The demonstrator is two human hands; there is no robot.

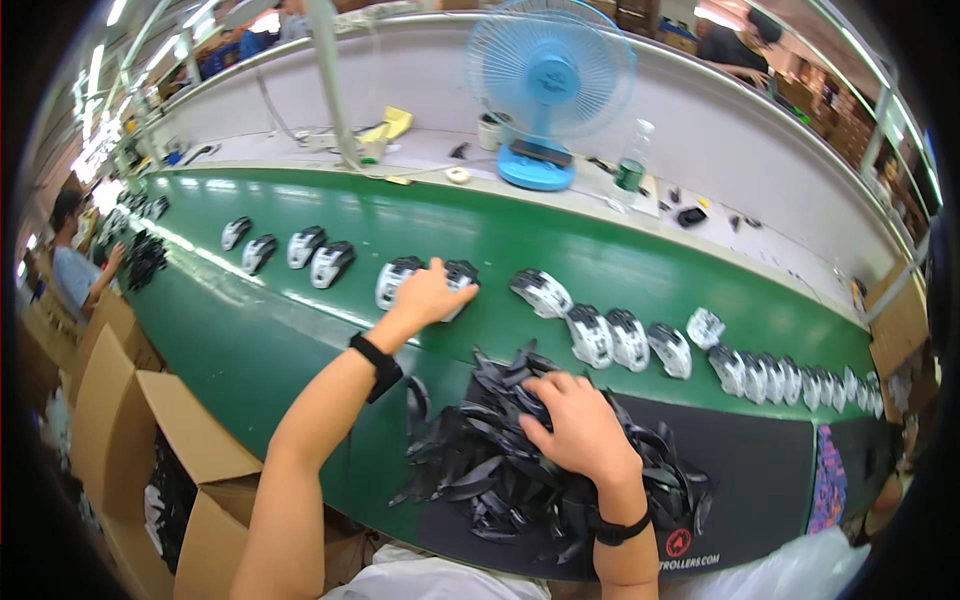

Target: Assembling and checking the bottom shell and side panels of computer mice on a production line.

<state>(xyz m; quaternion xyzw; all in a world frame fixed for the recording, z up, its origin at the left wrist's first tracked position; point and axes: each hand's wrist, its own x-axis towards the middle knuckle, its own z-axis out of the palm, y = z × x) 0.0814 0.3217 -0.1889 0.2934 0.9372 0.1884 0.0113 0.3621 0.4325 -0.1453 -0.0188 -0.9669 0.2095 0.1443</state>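
My left hand (427,296) reaches out over the green table, its fingers and thumb around a white-and-black moulded shell (461,276) that they partly cover. Just left of it, touching distance away, lies another such shell (388,284). My right hand (582,425) rests over a heap of thin, curved black plastic pieces (485,480), thumb and forefinger apart. Whether its fingertips touch a piece is hard to make out. Right of my left hand, a shell (541,293) and a pair of shells (608,338) stand in a row.
The green table (220,330) carries more shells along both sides. Under the heap lies a black mat (760,450). An open cardboard box (195,420) stands at lower left. A blue fan (550,90) and a bottle (632,165) are behind. A co-worker (80,260) sits far left.
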